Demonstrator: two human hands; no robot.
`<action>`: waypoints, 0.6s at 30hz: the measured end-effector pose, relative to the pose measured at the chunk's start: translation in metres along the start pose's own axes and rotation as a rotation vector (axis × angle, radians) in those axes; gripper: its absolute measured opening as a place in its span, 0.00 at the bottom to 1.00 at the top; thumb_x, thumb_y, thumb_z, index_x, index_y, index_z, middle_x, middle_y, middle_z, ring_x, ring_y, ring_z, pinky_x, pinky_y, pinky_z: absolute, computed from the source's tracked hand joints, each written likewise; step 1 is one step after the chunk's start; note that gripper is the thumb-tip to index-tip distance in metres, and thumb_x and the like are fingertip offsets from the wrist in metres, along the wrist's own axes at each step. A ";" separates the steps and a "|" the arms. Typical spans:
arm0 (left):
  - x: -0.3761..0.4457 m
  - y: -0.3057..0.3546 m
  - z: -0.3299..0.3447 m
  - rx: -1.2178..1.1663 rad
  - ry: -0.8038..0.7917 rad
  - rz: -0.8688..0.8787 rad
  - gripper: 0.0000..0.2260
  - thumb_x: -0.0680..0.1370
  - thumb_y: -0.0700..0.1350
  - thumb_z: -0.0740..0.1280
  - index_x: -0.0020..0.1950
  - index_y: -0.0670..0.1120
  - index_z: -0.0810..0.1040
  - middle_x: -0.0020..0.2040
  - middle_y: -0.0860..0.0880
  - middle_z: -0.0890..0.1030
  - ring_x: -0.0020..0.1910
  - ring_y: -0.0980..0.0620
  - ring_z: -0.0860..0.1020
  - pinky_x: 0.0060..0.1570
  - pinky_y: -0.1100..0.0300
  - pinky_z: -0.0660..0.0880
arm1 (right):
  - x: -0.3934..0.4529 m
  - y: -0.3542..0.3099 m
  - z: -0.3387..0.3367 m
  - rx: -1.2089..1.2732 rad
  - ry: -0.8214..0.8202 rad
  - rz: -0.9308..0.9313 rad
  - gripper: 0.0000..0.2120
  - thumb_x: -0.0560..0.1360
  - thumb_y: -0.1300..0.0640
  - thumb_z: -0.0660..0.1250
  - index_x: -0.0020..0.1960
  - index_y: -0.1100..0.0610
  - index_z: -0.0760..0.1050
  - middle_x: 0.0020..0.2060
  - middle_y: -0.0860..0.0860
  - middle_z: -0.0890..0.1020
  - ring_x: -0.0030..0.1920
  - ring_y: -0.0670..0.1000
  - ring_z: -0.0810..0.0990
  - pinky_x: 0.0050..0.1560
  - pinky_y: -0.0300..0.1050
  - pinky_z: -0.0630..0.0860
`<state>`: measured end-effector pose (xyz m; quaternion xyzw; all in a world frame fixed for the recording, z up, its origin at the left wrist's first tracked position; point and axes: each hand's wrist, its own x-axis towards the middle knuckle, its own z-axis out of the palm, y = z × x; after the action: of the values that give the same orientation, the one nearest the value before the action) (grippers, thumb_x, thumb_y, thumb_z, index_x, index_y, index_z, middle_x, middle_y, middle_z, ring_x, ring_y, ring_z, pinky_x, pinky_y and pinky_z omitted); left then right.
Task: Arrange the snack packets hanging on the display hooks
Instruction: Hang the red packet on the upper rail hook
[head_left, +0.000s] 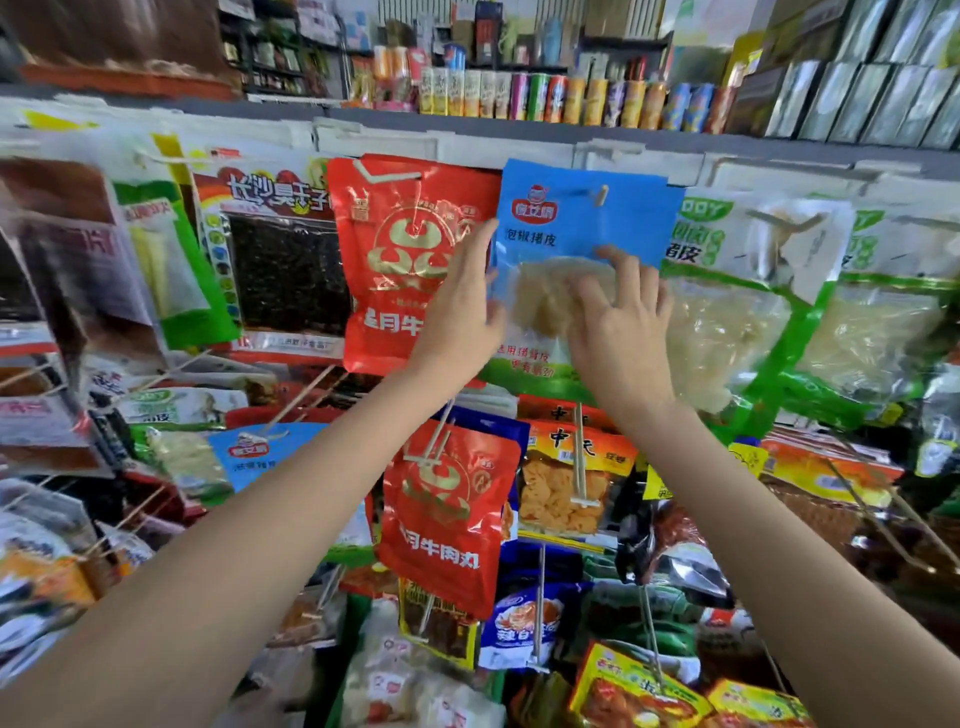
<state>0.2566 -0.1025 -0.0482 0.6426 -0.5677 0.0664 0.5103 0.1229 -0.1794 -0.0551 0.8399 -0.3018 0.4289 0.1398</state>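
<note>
on the top row of display hooks, a blue snack packet (582, 234) hangs between a red packet (405, 249) and a green packet (737, 291). the left hand (462, 306), fingers straight, touches its left edge; the right hand (623, 317) lies spread on its clear window

Both arms reach up to the top row of the hook rack. Left hand (462, 306) lies flat, fingers straight, on the left edge of a blue packet (582, 234) where it meets the red packet (410, 249). Right hand (621, 317), fingers spread and a bit bent, presses the blue packet's clear window. Blue packet hangs on a hook (602, 195) through its top hole. Green packet (737, 291) just right of it. Lower row: another red packet (447, 514), orange packet (566, 483). Cans (545, 96) line the shelf above.
</note>
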 end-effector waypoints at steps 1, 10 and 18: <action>-0.013 -0.004 -0.006 0.046 0.060 0.024 0.29 0.75 0.31 0.61 0.73 0.46 0.57 0.73 0.47 0.61 0.63 0.53 0.74 0.53 0.61 0.77 | -0.007 -0.010 -0.001 0.056 0.056 -0.021 0.12 0.67 0.67 0.61 0.49 0.61 0.75 0.58 0.62 0.75 0.56 0.62 0.72 0.56 0.59 0.69; -0.104 -0.084 -0.106 0.426 0.114 0.043 0.16 0.72 0.40 0.50 0.54 0.42 0.73 0.52 0.45 0.75 0.41 0.50 0.76 0.38 0.52 0.72 | -0.051 -0.132 0.030 0.524 -0.225 -0.335 0.15 0.68 0.71 0.60 0.52 0.64 0.76 0.52 0.61 0.77 0.47 0.62 0.76 0.43 0.54 0.75; -0.136 -0.129 -0.184 0.495 0.084 -0.195 0.11 0.74 0.31 0.58 0.52 0.40 0.74 0.53 0.44 0.73 0.44 0.48 0.77 0.42 0.53 0.74 | -0.041 -0.215 0.106 0.457 -0.922 -0.042 0.25 0.76 0.66 0.58 0.72 0.64 0.56 0.71 0.60 0.61 0.67 0.61 0.67 0.61 0.50 0.68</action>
<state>0.4031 0.1002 -0.1266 0.7960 -0.4480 0.1804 0.3648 0.3072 -0.0486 -0.1458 0.9567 -0.2136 0.0660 -0.1865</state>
